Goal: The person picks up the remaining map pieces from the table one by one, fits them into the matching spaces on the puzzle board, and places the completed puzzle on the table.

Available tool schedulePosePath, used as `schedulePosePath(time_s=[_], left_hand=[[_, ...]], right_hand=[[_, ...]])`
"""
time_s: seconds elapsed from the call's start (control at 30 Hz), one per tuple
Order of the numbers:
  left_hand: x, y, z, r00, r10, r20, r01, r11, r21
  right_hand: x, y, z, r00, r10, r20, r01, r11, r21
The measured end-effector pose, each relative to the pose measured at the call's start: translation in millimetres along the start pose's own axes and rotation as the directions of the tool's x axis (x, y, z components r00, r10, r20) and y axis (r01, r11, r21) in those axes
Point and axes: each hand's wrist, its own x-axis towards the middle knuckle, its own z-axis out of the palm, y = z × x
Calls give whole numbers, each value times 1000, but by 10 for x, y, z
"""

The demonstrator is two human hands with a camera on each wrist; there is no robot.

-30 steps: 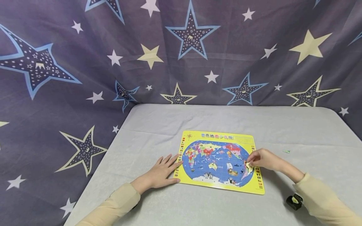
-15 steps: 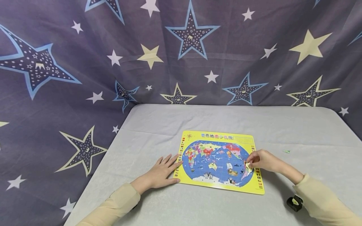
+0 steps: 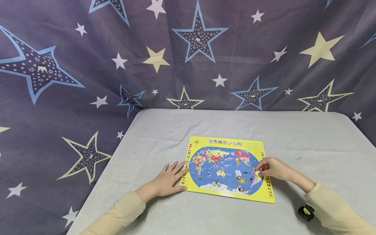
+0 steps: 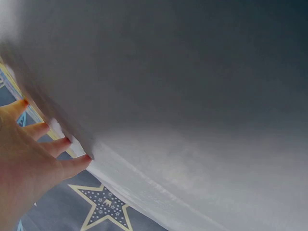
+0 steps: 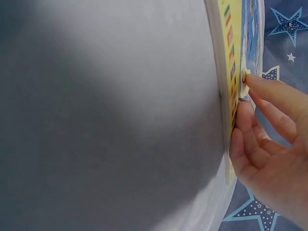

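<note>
A yellow world map puzzle board (image 3: 232,195) lies flat on the table, its blue oval full of coloured land and animal pictures. My left hand (image 3: 168,182) rests at the board's left edge, fingers spread, with fingertips and thumb on the border; the left wrist view has these fingers (image 4: 72,166) stretched out. At the right side of the map, my right hand (image 3: 274,168) pinches a small pale yellow puzzle piece (image 5: 244,86) between thumb and index finger, over the South America area. The other right-hand fingers curl beside the board's flag border (image 5: 230,36). Part of the piece is hidden behind the fingertips.
A small green puzzle piece (image 3: 298,158) lies on the grey cloth-covered table (image 3: 164,125), right of the board. A black wrist device (image 3: 306,212) sits beneath the right sleeve. A dark star-printed curtain (image 3: 188,75) hangs behind and to the left.
The right fingers and the pale yellow piece have shifted and turned slightly over the same spot, the piece settling closer against the map. The left hand and board stay in place.
</note>
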Motion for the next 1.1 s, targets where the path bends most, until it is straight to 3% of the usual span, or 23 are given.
schedulePosePath(time_s=[1.1], left_hand=[[-10, 14, -14, 1000, 5, 0, -5, 1000, 0]], right_hand=[[-12, 13, -4, 1000, -9, -23, 8, 999, -40]])
